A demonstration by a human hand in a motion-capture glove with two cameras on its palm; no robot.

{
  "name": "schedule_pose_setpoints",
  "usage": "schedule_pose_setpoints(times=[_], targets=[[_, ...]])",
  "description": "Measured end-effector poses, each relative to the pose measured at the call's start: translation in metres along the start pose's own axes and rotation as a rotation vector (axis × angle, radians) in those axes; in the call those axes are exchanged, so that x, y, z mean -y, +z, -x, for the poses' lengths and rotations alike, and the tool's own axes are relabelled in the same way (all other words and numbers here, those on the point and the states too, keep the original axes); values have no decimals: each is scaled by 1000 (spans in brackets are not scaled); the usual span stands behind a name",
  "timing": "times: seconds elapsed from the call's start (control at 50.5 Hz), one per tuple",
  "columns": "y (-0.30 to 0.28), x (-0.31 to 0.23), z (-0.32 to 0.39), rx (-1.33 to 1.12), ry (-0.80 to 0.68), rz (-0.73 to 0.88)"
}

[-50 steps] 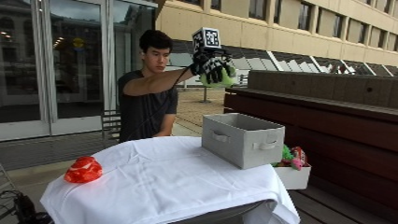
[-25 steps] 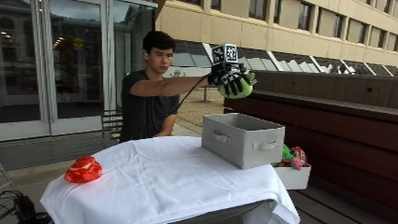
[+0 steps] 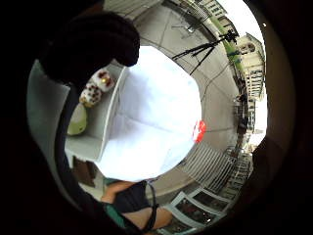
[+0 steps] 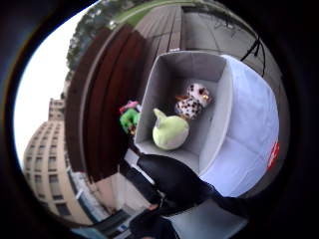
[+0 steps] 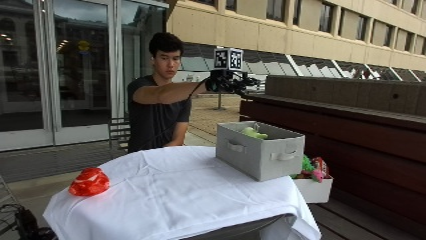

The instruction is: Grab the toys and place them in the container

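**Table, bin and toys: hand above the bin, holding nothing**

- Table [image 5: 166, 200]: white cloth cover, nearest the outside camera.
- Red toy [image 5: 89, 181]: on the cloth at the near corner, well apart from the bin.
- Bin [image 5: 259, 150]: grey fabric, open top, cut-out handles; stands at the table's far edge by the wooden bench.
- Green toy [image 4: 170, 132]: plush, on the bin floor; its top shows over the rim in the outside view.
- Spotted toy [image 4: 193, 102]: white with brown spots, in the bin just beside the green one.
- Small white box [image 5: 313, 189]: beside the table, below the bin; more green and pink toys in it.
- Right hand [image 5: 229, 82]: gloved, raised well above the bin on an outstretched arm; fingers loosely curled, nothing held.
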State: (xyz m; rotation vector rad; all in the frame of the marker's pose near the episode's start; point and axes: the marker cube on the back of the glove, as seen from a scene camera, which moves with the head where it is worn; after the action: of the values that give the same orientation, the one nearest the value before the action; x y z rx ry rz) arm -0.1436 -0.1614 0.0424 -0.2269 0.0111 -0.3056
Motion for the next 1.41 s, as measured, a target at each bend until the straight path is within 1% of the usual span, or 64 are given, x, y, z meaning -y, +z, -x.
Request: schedule_pose_setpoints(times=[0.238, 0.337, 0.475, 0.634, 0.733, 0.792, 0.852, 0.911, 1.03, 1.188, 1.406], targets=[[-3, -24, -118, 14, 121, 17], [1, -40, -183, 30, 178, 24], [7, -65, -244, 11, 271, 49], [26, -89, -322, -24, 395, 37], [52, -98, -372, -47, 503, -16], [70, -110, -394, -39, 525, 9], [86, -123, -411, -20, 483, 58], [104, -125, -425, -16, 463, 36], [141, -139, -439, 15, 577, 121], [187, -156, -454, 35, 576, 197], [239, -164, -468, 57, 636, 234]])
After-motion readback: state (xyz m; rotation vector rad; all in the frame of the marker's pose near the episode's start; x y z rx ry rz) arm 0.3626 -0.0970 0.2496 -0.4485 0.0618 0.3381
